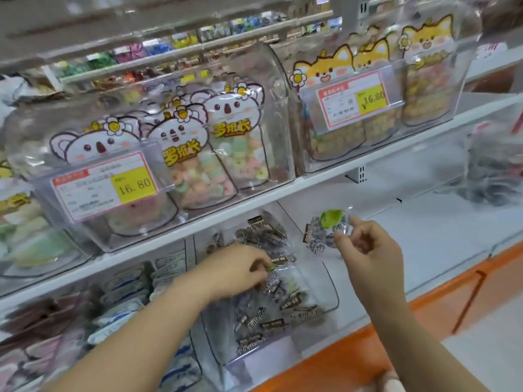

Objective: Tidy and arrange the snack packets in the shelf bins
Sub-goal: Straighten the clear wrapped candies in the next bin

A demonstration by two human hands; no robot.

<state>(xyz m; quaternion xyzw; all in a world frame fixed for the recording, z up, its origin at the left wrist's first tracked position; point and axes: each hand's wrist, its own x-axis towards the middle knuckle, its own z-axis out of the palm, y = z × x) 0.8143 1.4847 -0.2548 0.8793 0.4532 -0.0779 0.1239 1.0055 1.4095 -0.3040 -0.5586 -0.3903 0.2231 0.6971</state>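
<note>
The left hand (237, 268) is reached down into the clear bin (331, 292) on the lower shelf. Its fingers are curled narrow, and a small packet with a bit of green (270, 268) is pinched at the fingertips. The right hand (368, 244) is held up, to the right of the bin and a little above it. A clear packet with a green spot (329, 226) is pinched between its thumb and first finger. This packet is held in the air, apart from the bin, and its long side runs left to right.

Many small dark snack packets (271, 315) are piled loosely in the bin. They point every which way, and the pile lies just under the left hand.

The next move is probably turned on one thing: the bin is down and to the left of the lifted packet. The right hand is nearer to that packet, and the left hand is nearer to the pile.

On the shelf above, koala bags (181, 154) are stood in one big bin, and fox bags (368, 58) in another at the right. Yellow price tags (133, 183) are clipped to the fronts.
</note>
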